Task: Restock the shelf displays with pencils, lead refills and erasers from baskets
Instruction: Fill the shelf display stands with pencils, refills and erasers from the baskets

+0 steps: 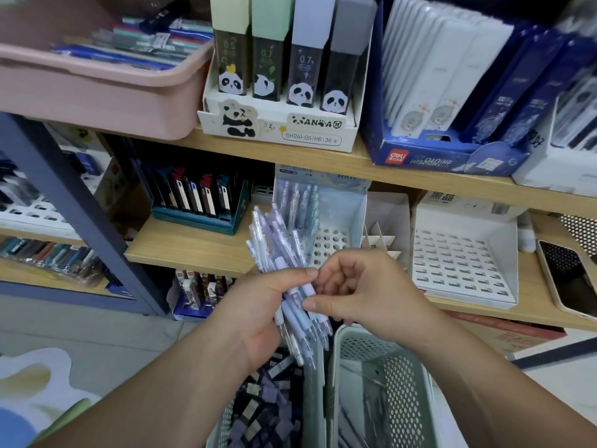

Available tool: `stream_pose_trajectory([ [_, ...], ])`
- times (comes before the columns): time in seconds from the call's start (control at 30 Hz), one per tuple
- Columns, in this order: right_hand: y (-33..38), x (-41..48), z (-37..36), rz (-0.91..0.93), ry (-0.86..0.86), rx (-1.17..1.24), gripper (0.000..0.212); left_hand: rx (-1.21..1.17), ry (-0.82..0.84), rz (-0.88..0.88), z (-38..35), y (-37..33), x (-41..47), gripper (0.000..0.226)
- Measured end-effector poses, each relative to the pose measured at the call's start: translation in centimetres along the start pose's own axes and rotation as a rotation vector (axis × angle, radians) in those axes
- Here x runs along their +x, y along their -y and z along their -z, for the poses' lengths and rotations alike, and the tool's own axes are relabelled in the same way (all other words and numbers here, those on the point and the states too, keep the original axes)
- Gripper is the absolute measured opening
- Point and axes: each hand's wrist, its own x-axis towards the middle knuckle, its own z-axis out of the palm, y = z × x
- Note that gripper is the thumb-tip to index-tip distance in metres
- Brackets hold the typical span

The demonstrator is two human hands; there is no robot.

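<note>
Just below the middle of the frame, the left hand (258, 312) is wrapped round a bunch of pencils (277, 244). The fingers curl across the soft purple and blue grips, and the thumb tip presses on top. The pencils slant through the fist. Their clicker ends fan out above it toward the upper left, and their tips poke out below, over the baskets.

The right hand (358, 292) comes in from the right with its fingers curled. Its thumb and forefinger are nearly closed together, pinching the grip of a pencil on the right side of the bunch, just beside the left thumb.

Right behind the fanned ends, on the middle shelf, stands a pencil display (329, 244) with a white holed tray. A few matching pencils stand at the back of it.

At the bottom of the frame are two perforated baskets. The left basket (224, 418) is full of small dark and purple refill boxes (258, 405). The right basket (403, 383) sits under the right wrist.

A panda refill display (277, 127) stands on the shelf at upper centre, and a pink bin (97, 95) at upper left.
</note>
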Motion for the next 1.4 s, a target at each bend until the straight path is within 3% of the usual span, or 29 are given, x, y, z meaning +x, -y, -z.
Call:
stream_pose_trajectory([
  [0.1,-0.3,-0.4,0.0,-0.090,0.024,-0.015,0.018,0.032,-0.002,0.025,0.1,0.4,-0.3,0.040],
  [0.2,-0.4,-0.5,-0.3,-0.111,0.025,-0.039,0.018,0.030,-0.025,0.040,0.2,0.6,-0.4,0.044],
  [0.3,-0.2,-0.4,-0.5,-0.112,0.032,-0.075,0.031,0.015,-0.063,0.041,0.3,0.8,-0.5,0.052],
  [0.47,0.0,0.1,-0.3,-0.160,0.084,0.068,0.046,-0.026,-0.051,0.059,0.7,0.9,-0.4,0.055],
  [0.7,-0.3,0.4,-0.2,-0.167,0.204,0.218,0.066,-0.057,0.008,0.056,1.5,0.6,-0.4,0.047],
  [0.93,-0.3,0.5,-0.4,-0.196,0.196,0.306,0.058,-0.086,-0.012,0.051,2.1,0.0,-0.5,0.037],
  [1.0,-0.4,0.2,-0.4,-0.206,0.197,0.228,0.066,-0.106,-0.030,0.052,2.2,-0.2,-0.5,0.038],
  [1.1,-0.7,-0.3,-1.2,-0.210,0.253,0.124,0.104,-0.072,-0.024,0.065,1.7,-0.4,-0.9,0.031],
  [1.17,-0.6,-0.6,-1.8,-0.179,0.268,0.081,0.118,-0.031,-0.027,0.076,1.3,-0.2,-1.1,0.033],
  [1.3,-0.1,-0.8,-2.4,-0.142,0.247,0.027,0.107,0.002,-0.045,0.057,1.4,0.2,-1.2,0.059],
  [1.4,0.1,-0.5,-2.8,-0.134,0.186,0.011,0.082,-0.006,-0.052,0.043,1.7,0.2,-1.2,0.066],
])
